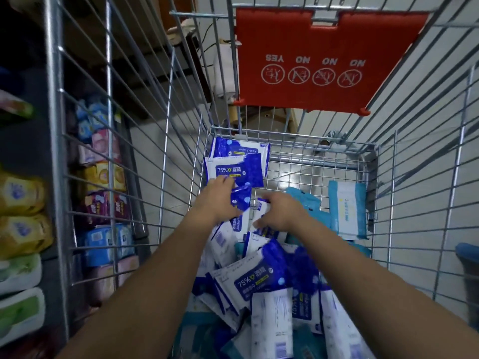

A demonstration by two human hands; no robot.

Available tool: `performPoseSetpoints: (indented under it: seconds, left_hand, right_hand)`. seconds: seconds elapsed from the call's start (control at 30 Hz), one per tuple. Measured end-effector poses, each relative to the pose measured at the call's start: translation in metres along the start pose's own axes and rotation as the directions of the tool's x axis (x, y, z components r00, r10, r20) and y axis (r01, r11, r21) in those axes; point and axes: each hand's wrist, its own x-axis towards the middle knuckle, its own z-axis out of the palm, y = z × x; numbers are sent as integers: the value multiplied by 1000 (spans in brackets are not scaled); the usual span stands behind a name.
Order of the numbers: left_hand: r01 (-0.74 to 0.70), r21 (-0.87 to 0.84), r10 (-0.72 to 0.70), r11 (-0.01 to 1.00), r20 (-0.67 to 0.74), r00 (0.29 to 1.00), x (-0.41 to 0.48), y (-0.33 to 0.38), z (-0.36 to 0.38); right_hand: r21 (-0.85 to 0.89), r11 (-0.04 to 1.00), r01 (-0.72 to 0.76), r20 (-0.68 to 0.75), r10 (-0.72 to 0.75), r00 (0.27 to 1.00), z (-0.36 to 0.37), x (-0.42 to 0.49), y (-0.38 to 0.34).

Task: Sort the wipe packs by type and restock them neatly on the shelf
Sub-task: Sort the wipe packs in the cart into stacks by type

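Left grip (217,200): reaches deep into the cart (388,182); fingers lie over a flat dark-blue pack (233,168). Cannot tell whether clamped or merely resting, as the fingertips are blurred.
Right grip (278,213): just right of the left grip, thumb and fingers curled round a standing pack (259,209), clamped on it.
Dark-blue alcohol packs (261,279): loose heap below both grips, nearer the person, at mixed angles, some face down. Two more lie flat just beyond the left grip, against the far wire.
Light-blue packs (347,208): right of the right grip, one standing against the cart side; others show under the dark-blue heap.
Shelf (39,151): well left of the left grip, outside the wire; rows of other coloured packs (22,195) sit on it.
Done so far: judged little. The types are only partly parted inside the cart.
Left to do: nearly everything. The heap needs splitting by type, then each type goes onto the shelf in tidy rows.
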Motion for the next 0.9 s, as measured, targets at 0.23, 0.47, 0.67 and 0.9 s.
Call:
performPoseSetpoints:
  seconds: [0.23, 0.47, 0.67, 0.9]
  left_hand:
    - [61, -479, -202, 876, -249, 947, 3, 8, -26]
    - [199, -762, -491, 617, -175, 853, 12, -6, -14]
    - [78, -841, -437, 535, -196, 878, 13, 9, -34]
    - [-22, -540, -241, 841, -410, 879, -6, 8, -28]
  right_hand:
    - [691, 718, -85, -5, 123, 992, -45, -6, 34]
    - [949, 265, -168, 104, 241, 965, -30, 1, 24]
    - [935, 332, -124, 67, 178, 982, -8, 12, -9]
    - [683, 720, 119, -122, -48, 991, -4, 36, -24]
